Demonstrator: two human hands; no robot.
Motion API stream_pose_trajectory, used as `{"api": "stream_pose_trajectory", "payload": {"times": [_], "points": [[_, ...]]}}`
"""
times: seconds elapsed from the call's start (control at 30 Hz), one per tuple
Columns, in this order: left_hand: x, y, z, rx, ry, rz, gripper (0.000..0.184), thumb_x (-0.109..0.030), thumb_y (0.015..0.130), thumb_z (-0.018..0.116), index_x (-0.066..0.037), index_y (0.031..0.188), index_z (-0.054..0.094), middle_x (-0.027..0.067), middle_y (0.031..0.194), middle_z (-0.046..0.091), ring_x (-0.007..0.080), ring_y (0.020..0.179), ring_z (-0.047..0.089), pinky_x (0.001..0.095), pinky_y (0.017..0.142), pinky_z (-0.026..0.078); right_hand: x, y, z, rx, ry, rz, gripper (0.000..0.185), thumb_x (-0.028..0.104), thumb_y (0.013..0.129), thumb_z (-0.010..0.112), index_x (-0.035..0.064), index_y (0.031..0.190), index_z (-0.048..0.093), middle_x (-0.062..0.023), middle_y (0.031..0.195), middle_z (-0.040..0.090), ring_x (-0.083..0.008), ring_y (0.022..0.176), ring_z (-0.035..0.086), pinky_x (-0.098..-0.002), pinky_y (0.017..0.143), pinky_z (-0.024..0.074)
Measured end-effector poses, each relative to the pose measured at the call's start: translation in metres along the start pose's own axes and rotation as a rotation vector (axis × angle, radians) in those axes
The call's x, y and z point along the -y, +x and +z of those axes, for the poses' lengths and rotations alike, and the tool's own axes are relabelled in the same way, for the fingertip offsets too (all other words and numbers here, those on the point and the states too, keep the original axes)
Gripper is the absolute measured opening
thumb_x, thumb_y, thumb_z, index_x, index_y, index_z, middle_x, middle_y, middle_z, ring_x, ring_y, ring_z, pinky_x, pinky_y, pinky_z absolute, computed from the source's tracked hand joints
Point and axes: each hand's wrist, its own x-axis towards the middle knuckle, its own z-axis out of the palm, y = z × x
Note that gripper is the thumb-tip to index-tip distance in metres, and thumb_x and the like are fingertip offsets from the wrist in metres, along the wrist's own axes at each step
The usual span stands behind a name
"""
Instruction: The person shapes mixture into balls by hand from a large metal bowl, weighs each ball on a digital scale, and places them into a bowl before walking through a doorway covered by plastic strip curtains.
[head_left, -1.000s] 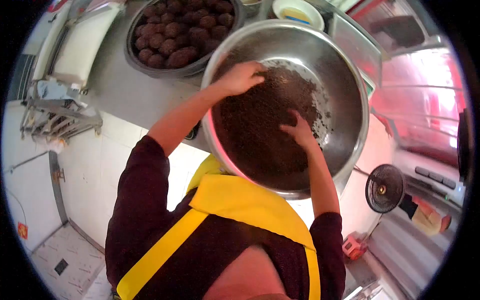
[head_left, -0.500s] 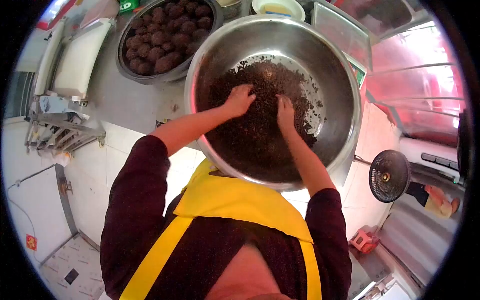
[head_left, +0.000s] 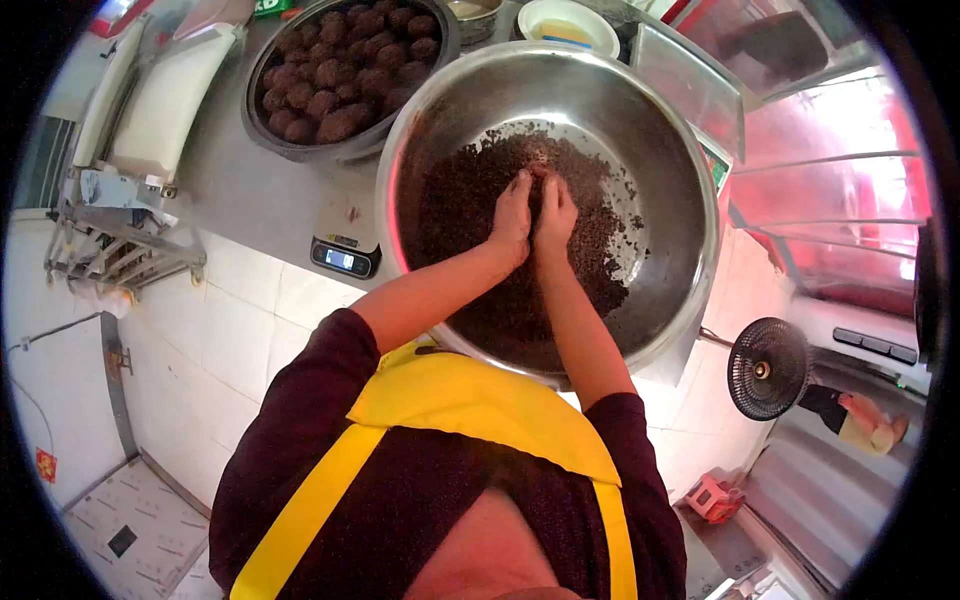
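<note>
A big steel bowl (head_left: 672, 300) holds loose dark crumbs (head_left: 590, 270), spread over its bottom and thinner toward the right. Inside it, my left hand (head_left: 512, 215) and my right hand (head_left: 555, 212) are cupped side by side, nearly touching, fingers curled around a small mass of the crumbs. Some of that mass shows between the fingertips; the palms hide the rest. To the upper left, a dark tub (head_left: 283, 150) is full of round, dark, crumb-coated balls (head_left: 325, 75).
A scale with a lit display (head_left: 345, 260) sits left of the bowl on the metal table (head_left: 240, 190). Behind the bowl are a white dish (head_left: 590, 25) and a clear lid (head_left: 685, 85). A black fan (head_left: 768, 368) stands at right; another person (head_left: 865, 425) is partly visible beyond it.
My hands were apart in the crumbs with fingers spread; they have come together and closed around some of them. The view has shifted, and the scale's display now shows.
</note>
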Motion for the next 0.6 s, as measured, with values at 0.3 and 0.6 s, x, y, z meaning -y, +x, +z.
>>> {"api": "stream_pose_trajectory", "payload": {"times": [0.3, 0.6], "points": [[-0.014, -0.008, 0.006, 0.083, -0.243, -0.028, 0.039, -0.042, 0.097, 0.042, -0.013, 0.121, 0.052, 0.0074, 0.119, 0.052, 0.0229, 0.107, 0.051, 0.0374, 0.088, 0.044, 0.018, 0.005, 0.009, 0.07, -0.198, -0.106, 0.029, 0.024, 0.092, 0.053, -0.0003, 0.105, 0.061, -0.0111, 0.105, 0.063, -0.0201, 0.099, 0.057, -0.0299, 0.088, 0.0427], [-0.025, -0.02, 0.009, 0.186, -0.296, 0.033, 0.049, -0.049, 0.092, 0.049, -0.008, 0.119, 0.05, 0.0091, 0.111, 0.056, 0.0219, 0.103, 0.054, 0.0371, 0.086, 0.047, 0.058, 0.015, 0.004, 0.277, -0.782, -0.891, 0.029, 0.021, 0.09, 0.042, 0.0086, 0.103, 0.065, -0.0053, 0.11, 0.062, -0.025, 0.118, 0.05, -0.0534, 0.11, 0.011]]}}
